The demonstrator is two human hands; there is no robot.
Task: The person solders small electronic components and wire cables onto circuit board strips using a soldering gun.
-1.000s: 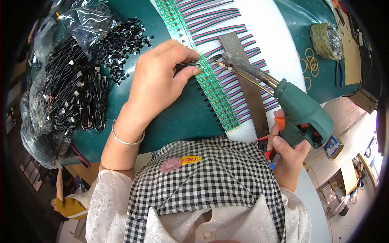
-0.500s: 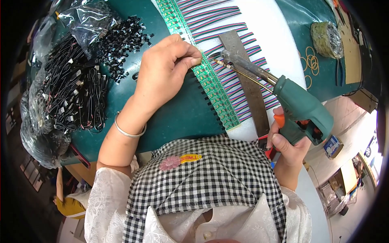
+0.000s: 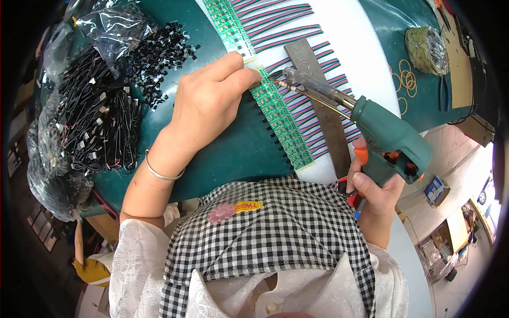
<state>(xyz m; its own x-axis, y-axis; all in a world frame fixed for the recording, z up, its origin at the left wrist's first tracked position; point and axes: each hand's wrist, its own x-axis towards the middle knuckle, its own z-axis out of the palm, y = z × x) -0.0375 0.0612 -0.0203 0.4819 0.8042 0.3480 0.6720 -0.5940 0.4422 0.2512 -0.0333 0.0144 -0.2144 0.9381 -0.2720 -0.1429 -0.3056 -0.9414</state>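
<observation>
My right hand [image 3: 375,192] grips a green soldering gun [image 3: 391,132] by its handle, a finger by the orange trigger. The gun's tip rests close to the upper end of a green circuit board panel [image 3: 283,119]. At that same end my left hand [image 3: 212,100] is closed, its fingertips on or just over the board's edge; what they pinch, if anything, is hidden. Striped ribbon wires [image 3: 302,116] run rightward from the board. Small black parts [image 3: 273,135] line its left edge. A flat metal bar [image 3: 323,106] lies across the wires.
Another board panel [image 3: 225,24] lies beyond, on white foam [image 3: 366,58]. Bundled black cables [image 3: 98,116], loose black connectors [image 3: 159,58] and a plastic bag [image 3: 114,24] lie on the left of the green table. At right are rubber bands [image 3: 407,82], a tape-like roll [image 3: 427,50] and pliers [image 3: 444,94].
My left hand has turned and shifted slightly left, uncovering the joint between the two board panels. The soldering gun has moved a little to the left.
</observation>
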